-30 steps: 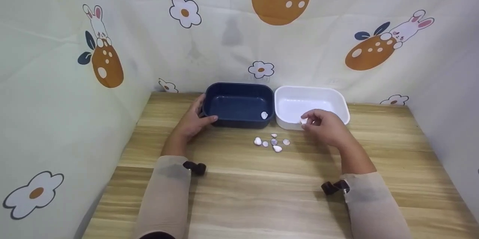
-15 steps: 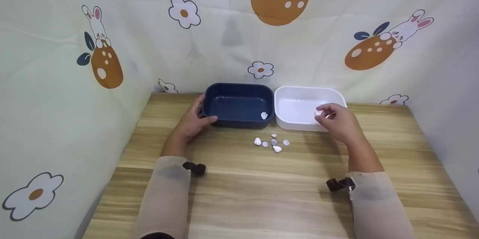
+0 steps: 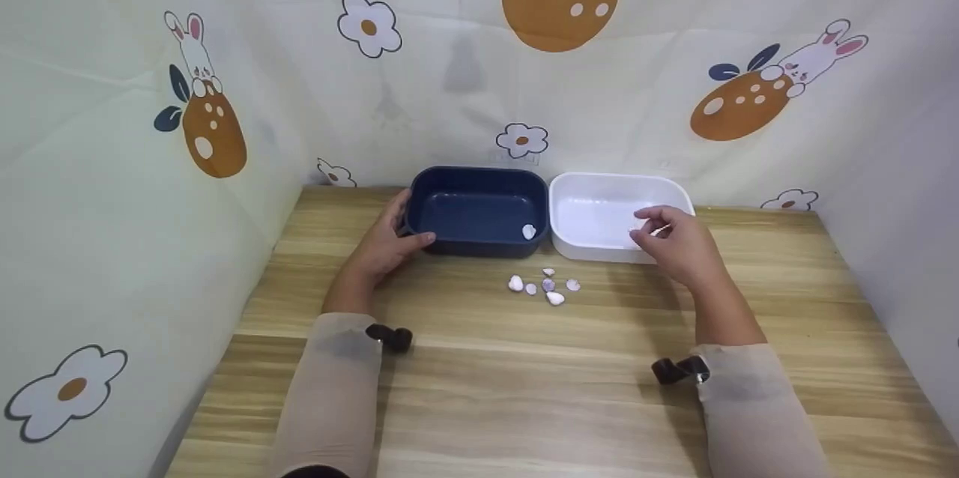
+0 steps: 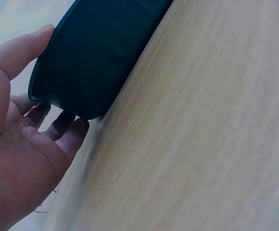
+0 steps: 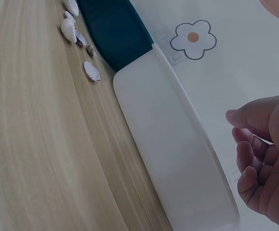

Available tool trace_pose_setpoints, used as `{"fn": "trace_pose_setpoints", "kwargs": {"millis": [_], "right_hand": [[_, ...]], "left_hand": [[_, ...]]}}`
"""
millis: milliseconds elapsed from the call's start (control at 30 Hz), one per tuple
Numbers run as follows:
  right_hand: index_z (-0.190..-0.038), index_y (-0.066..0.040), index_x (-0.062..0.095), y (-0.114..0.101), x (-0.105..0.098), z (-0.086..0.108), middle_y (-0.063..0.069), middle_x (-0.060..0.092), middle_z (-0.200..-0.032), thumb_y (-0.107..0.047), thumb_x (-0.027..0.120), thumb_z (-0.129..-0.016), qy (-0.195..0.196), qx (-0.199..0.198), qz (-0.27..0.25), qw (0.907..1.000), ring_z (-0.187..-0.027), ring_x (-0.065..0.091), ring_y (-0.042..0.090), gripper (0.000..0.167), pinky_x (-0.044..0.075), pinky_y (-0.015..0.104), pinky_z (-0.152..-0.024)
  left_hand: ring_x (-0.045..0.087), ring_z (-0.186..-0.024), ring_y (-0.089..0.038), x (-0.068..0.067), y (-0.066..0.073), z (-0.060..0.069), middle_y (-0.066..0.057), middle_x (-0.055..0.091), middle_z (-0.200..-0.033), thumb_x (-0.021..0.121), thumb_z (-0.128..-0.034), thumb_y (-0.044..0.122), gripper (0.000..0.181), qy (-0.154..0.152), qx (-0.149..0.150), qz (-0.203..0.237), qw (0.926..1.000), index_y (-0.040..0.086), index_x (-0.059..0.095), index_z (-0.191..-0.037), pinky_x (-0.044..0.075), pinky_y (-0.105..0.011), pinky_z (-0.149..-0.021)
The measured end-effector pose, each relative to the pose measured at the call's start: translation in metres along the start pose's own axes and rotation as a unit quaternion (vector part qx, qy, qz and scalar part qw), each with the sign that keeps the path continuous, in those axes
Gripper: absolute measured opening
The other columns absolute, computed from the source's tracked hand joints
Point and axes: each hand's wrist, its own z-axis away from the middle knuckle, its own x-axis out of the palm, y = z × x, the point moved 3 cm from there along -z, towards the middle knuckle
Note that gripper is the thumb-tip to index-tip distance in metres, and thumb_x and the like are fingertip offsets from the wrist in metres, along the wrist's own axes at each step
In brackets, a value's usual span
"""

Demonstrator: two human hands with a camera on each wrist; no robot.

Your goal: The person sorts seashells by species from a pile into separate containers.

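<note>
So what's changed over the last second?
The right hand moved rightward over the white box and let go of the shell it pinched; where that shell is now is unclear. The left hand still holds the dark blue box, and the loose shells on the table stayed put.

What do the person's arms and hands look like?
The left hand and right hand wear no gloves. Both sleeves are beige, each with a greyish patch near its wrist end and a dark, curled piece at its inner edge.

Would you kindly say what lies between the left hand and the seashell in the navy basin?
In the head view, just the navy basin, its floor bare there, lies between the left hand and the seashell.
</note>
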Motion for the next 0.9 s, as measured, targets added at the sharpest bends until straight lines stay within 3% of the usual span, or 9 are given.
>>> {"fn": "trace_pose_setpoints", "kwargs": {"millis": [267, 533, 700, 900], "right_hand": [[-0.124, -0.009, 0.074, -0.011, 0.014, 0.004, 0.008, 0.07, -0.101, -0.024, 0.077, -0.098, -0.007, -0.045, 0.018, 0.9988, -0.088, 0.06, 0.02, 0.031, 0.05, 0.022, -0.069], [-0.117, -0.01, 0.077, -0.027, 0.041, 0.011, 0.007, 0.074, -0.097, -0.02, 0.078, -0.097, -0.047, -0.081, 0.021, 0.9954, -0.085, 0.062, 0.02, 0.023, 0.051, 0.026, -0.075], [-0.119, -0.006, 0.077, -0.032, 0.054, 0.014, 0.006, 0.074, -0.098, -0.018, 0.076, -0.097, -0.084, -0.081, 0.009, 0.9931, -0.088, 0.062, 0.019, 0.025, 0.053, 0.027, -0.077], [-0.119, -0.006, 0.077, -0.032, 0.06, 0.014, 0.007, 0.073, -0.098, -0.016, 0.076, -0.096, -0.094, -0.074, 0.002, 0.9928, -0.087, 0.062, 0.018, 0.025, 0.052, 0.026, -0.074]], "left_hand": [[0.018, -0.168, -0.031, 0.0, 0.001, 0.001, -0.006, 0.026, -0.179, 0.087, -0.0902, 0.023, 0.105, 0.0, -0.01, -0.018, 0.9998, 0.026, 0.022, -0.172, 0.014, -0.05, -0.138], [0.019, -0.167, -0.032, 0.003, 0.011, 0.005, -0.012, 0.027, -0.178, 0.084, -0.0915, 0.015, 0.102, -0.003, -0.018, -0.003, 0.9998, 0.019, 0.021, -0.172, 0.013, -0.049, -0.138], [0.02, -0.167, -0.032, 0.003, 0.012, 0.005, -0.012, 0.027, -0.178, 0.083, -0.0917, 0.013, 0.101, -0.004, -0.021, -0.001, 0.9998, 0.018, 0.022, -0.172, 0.014, -0.048, -0.138], [0.019, -0.168, -0.03, 0.0, 0.003, 0.002, -0.008, 0.026, -0.179, 0.085, -0.0914, 0.018, 0.103, -0.001, -0.007, -0.005, 1.0, 0.024, 0.021, -0.172, 0.013, -0.046, -0.138]]}}
